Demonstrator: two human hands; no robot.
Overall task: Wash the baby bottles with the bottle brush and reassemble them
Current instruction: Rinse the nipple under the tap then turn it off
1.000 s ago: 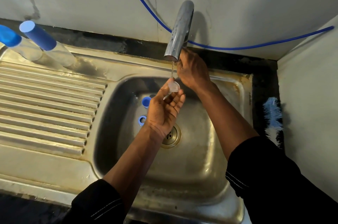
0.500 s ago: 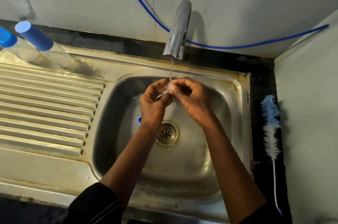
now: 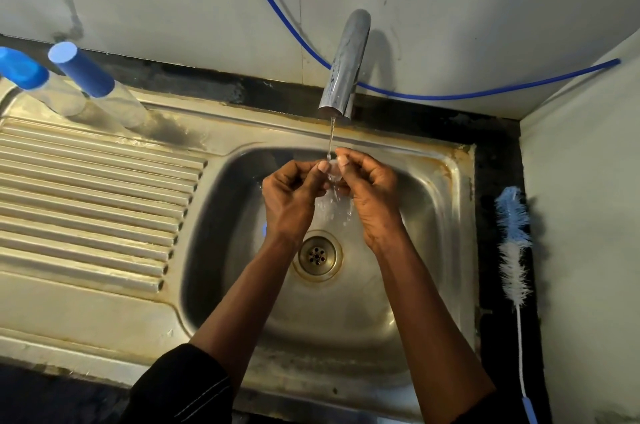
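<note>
1. Now both hands are up over the sink, meeting right under the tap.
2. A thin stream of water falls from the spout onto a clear teat, which is held between the two hands above the basin.
3. The left hand has its fingers curled in, its grip pinching the teat's left edge with thumb and fingertip.
4. The right hand does the same from the other side, fingers curled, its grip pinching the right edge.
5. Water splashes down between the wrists toward the drain.
6. A sliver of something blue shows in the basin just behind the left wrist; I cannot tell what it is.
7. Two clear baby bottles stand side by side at the far left corner of the ribbed drainboard, each with a blue cap on.
8. The bottle brush lies on the dark table to the right of the sink, bristles toward the wall, well apart from both hands.
9. A blue hose runs along the wall behind the tap.
</note>
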